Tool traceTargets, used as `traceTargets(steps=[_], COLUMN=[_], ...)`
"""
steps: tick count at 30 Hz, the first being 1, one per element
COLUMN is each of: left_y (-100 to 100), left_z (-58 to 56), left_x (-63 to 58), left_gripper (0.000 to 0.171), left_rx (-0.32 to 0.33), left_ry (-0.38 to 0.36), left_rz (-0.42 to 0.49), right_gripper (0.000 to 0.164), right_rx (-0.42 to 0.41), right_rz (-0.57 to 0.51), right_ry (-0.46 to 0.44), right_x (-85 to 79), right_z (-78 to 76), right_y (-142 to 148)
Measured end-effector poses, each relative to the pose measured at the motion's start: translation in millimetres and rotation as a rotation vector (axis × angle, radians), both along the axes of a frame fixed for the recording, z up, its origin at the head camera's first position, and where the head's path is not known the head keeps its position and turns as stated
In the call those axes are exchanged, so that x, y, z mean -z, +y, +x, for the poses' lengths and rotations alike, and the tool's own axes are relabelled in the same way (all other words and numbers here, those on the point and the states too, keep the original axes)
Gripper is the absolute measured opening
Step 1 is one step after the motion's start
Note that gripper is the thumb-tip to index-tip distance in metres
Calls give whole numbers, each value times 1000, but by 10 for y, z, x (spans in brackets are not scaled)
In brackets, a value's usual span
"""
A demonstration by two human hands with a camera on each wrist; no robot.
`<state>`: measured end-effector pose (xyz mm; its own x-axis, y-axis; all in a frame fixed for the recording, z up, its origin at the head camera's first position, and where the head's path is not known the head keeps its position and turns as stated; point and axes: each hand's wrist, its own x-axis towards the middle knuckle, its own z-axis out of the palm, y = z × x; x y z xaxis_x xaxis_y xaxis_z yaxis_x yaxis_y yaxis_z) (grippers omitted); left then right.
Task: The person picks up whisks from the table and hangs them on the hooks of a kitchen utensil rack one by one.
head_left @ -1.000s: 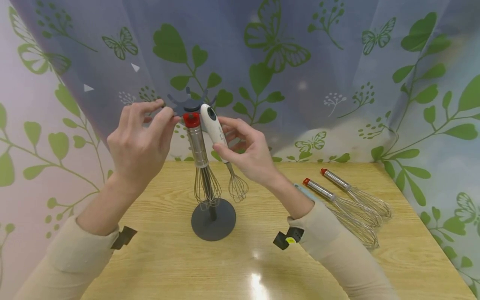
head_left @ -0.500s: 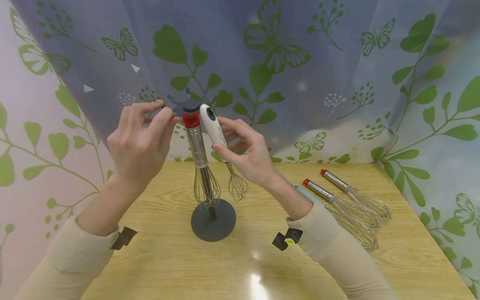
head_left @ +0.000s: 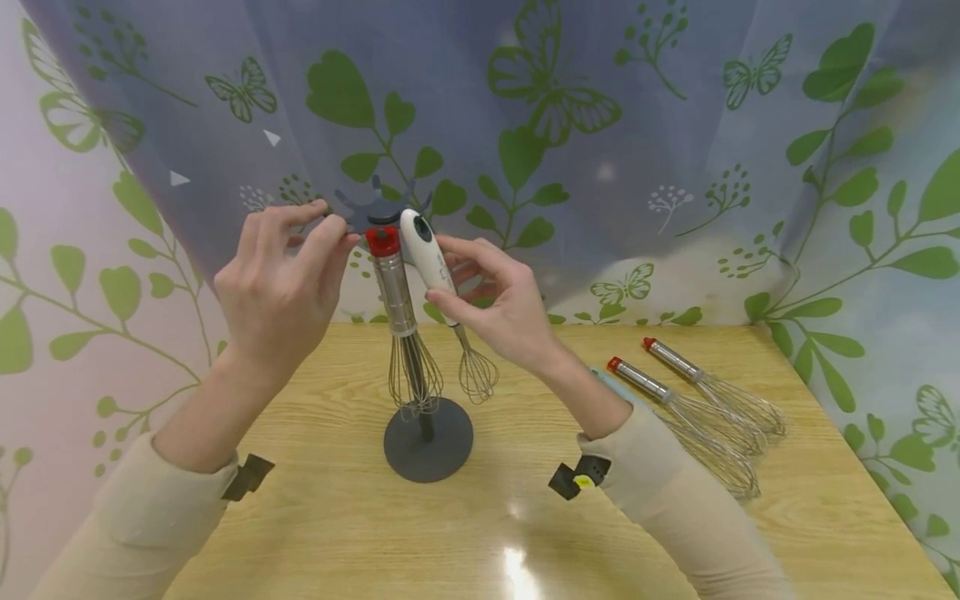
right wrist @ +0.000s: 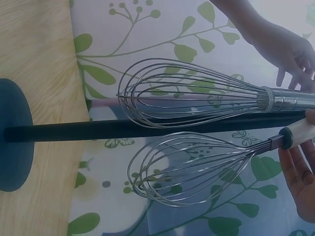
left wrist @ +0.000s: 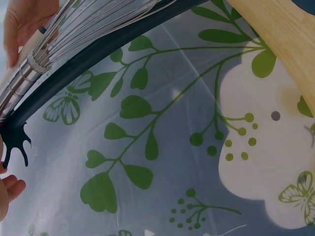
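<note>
My right hand [head_left: 502,304] pinches the white handle of a whisk [head_left: 429,258], which hangs tilted with its wires down beside the stand. A dark grey utensil stand [head_left: 453,454] with a round base and curved hooks stands upright on the table. In front of its post a steel whisk with a red end [head_left: 395,292] hangs from the top. My left hand [head_left: 273,279] pinches one of the stand's hooks at the left with thumb and forefinger. The right wrist view shows both wire heads, of the steel whisk [right wrist: 197,93] and the white-handled whisk [right wrist: 192,169], side by side along the post.
Two red-ended steel whisks, a nearer one [head_left: 637,379] and a farther one [head_left: 671,358], lie on the wooden table [head_left: 420,542] at the right. A light blue-handled whisk [head_left: 611,383] lies beside them, partly behind my right arm. A patterned curtain [head_left: 675,142] hangs behind.
</note>
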<state>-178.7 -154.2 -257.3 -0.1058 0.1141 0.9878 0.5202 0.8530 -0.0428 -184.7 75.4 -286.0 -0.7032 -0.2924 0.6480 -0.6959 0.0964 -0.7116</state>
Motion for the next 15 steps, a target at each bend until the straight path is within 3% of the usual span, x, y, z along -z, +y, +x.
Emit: traceTargets(steps=[8,15], left_y=[-4,-10], left_z=[18,33], left_x=[-6,-6], left_gripper=[30,27], left_rx=[-2,-2], left_ry=[-4,-12], left_rz=[-11,-21], right_gripper=[54,47], right_rx=[-7,-28], right_rz=[1,1], right_ry=[-17,31], right_x=[15,-10], right_z=[8,-9], right_y=[24,67])
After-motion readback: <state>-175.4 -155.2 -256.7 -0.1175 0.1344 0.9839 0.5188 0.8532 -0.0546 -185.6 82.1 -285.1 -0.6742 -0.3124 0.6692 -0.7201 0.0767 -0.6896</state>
